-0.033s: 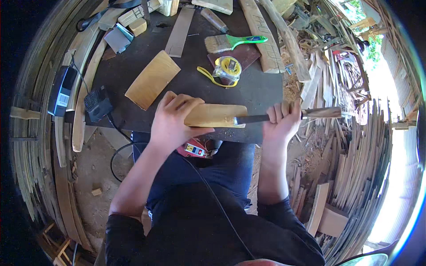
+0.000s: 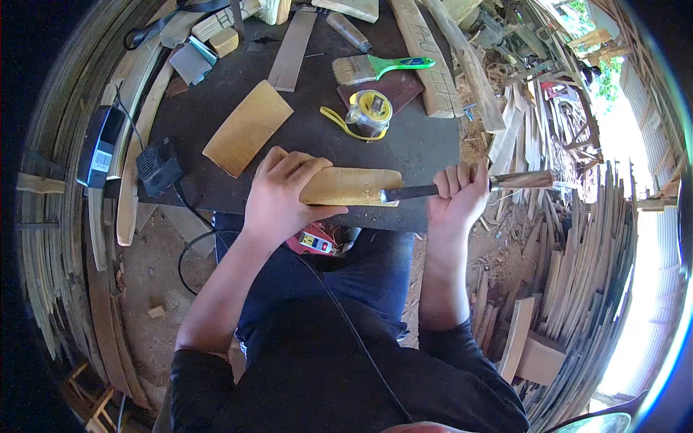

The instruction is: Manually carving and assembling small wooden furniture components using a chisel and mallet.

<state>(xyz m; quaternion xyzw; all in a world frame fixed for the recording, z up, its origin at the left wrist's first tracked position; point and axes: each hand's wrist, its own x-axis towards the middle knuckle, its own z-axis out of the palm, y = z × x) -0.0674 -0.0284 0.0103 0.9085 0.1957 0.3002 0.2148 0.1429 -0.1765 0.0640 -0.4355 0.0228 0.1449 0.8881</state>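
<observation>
My left hand (image 2: pixel 284 191) is closed around the left end of a pale wooden piece (image 2: pixel 354 186), thumb along its near side and fingers over the far side. The piece lies level above the near edge of the dark table. My right hand (image 2: pixel 458 195) grips a chisel (image 2: pixel 411 193) by its metal shank, and the wooden handle sticks out to the right past the fist. The chisel's bright cutting edge rests on the right end of the wooden piece, where a small roughened patch shows. Fine shavings lie on the table just below.
On the dark table (image 2: pixel 216 76) are a curved wooden block (image 2: pixel 247 128), a yellow tape measure (image 2: pixel 369 113), a green-handled brush (image 2: pixel 382 67) and a flat wooden strip (image 2: pixel 293 54). A black adapter (image 2: pixel 157 167) with a cable sits left. A red power strip (image 2: pixel 315 239) is below the table edge.
</observation>
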